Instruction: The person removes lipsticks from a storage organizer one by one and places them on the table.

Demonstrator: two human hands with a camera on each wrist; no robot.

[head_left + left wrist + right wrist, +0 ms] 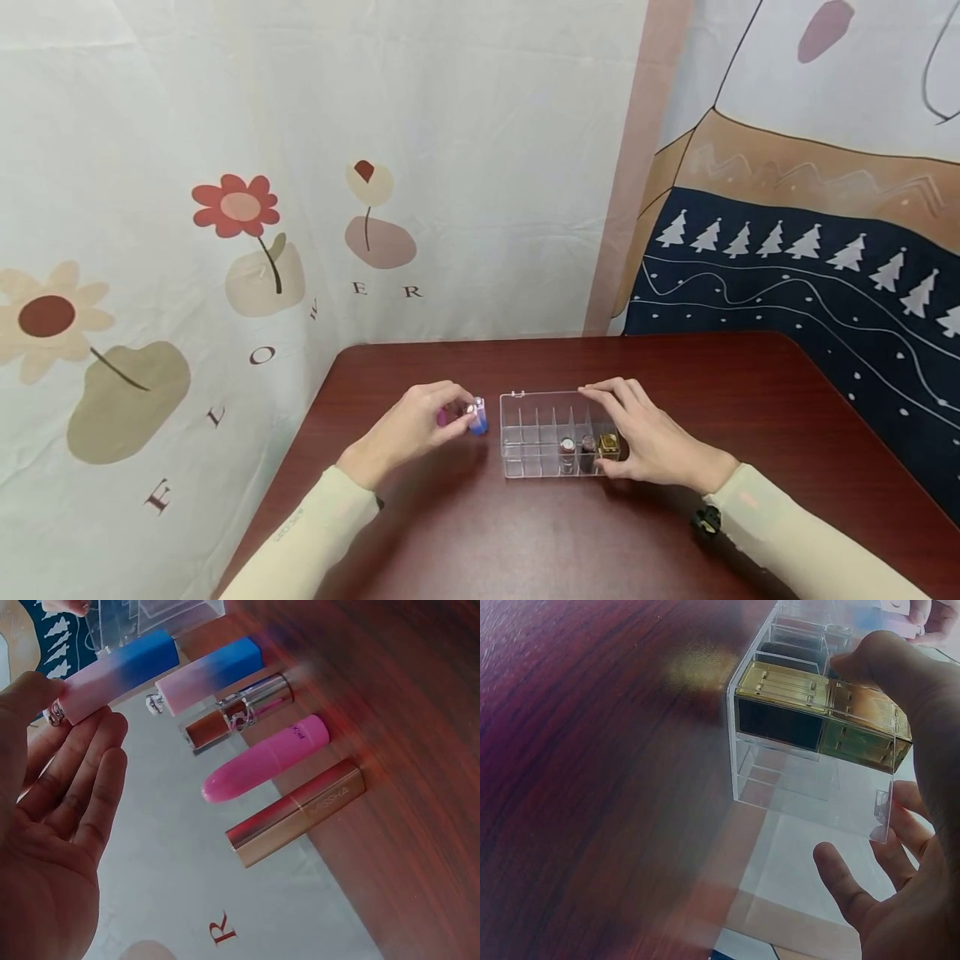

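Observation:
My left hand [416, 422] pinches a pink-to-blue lipstick [116, 675] by its pink end, just left of a clear compartment box [525, 477]. My right hand [652, 442] grips the right end of that box, thumb in front and fingers at the back edge. Inside the box stand a gold-and-black lipstick [780, 709], a dark tube [588, 454] and a silver-topped tube [567, 456]. Beside the left hand on the table are a second pink-to-blue lipstick [214, 675], a brown lip gloss [214, 727], a bright pink tube [266, 759] and a red-and-gold lipstick [296, 814].
The dark red wooden table [540, 542] stretches around the box, its far edge close to a pale printed curtain [487, 208]. A navy cloth with white trees [787, 292] hangs at the right. In the head view, the left hand mostly hides the standing tubes.

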